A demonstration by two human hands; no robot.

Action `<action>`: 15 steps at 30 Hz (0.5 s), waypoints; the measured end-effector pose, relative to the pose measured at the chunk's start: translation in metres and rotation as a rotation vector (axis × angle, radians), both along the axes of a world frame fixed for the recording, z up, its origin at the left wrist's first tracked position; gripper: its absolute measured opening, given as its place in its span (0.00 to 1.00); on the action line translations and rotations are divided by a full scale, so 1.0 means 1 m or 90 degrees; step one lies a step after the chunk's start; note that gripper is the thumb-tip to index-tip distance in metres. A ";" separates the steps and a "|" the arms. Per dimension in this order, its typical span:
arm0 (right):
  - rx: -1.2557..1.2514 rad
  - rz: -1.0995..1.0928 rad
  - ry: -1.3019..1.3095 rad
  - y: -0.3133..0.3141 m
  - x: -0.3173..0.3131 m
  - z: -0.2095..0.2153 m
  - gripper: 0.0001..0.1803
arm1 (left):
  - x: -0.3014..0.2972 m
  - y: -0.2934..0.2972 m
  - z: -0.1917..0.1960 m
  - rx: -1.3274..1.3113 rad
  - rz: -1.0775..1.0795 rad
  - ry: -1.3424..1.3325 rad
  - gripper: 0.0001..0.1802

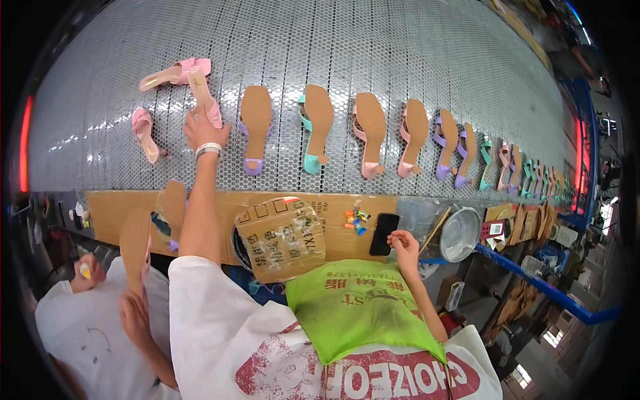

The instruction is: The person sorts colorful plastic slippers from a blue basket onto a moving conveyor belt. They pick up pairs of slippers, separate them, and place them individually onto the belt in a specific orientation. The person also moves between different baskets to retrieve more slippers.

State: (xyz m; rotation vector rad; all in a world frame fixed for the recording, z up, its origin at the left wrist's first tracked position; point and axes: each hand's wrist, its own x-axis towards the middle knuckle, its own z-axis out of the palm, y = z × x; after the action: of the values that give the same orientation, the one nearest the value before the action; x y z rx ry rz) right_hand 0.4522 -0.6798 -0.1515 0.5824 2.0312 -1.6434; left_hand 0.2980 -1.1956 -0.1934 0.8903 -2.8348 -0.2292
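My left hand is closed on a pink sandal with a gold-marked insole, above the mesh conveyor. Touching or overlapping its upper end is another pink sandal, lying on the mesh. A third pink sandal lies to the left of the hand. Just right is a purple-strapped sandal, sole up. My right hand hovers beside a black phone at the bench, its fingers loosely bent and apart; I see nothing in it.
Several mint, pink and purple sandals run rightward along the conveyor, including a mint one. Taped cardboard, small coloured pieces and a round clear-covered tub are on the bench. At lower left a co-worker's hand holds a sandal.
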 end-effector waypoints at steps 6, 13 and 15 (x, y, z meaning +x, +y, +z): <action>-0.003 0.007 -0.008 -0.018 -0.010 0.000 0.05 | 0.017 -0.040 -0.017 0.208 0.111 -0.151 0.38; -0.003 0.030 -0.037 -0.025 -0.006 -0.017 0.05 | 0.054 -0.040 -0.019 0.237 -0.136 -0.137 0.45; -0.013 0.042 -0.028 -0.032 -0.014 -0.014 0.05 | 0.058 -0.038 -0.042 0.214 -0.127 -0.102 0.42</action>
State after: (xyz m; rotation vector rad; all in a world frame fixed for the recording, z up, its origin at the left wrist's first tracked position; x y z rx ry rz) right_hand 0.4384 -0.7113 -0.1658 0.5341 1.9787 -1.5980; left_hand 0.3562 -1.2341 -0.2358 0.7049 -3.0920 -0.7074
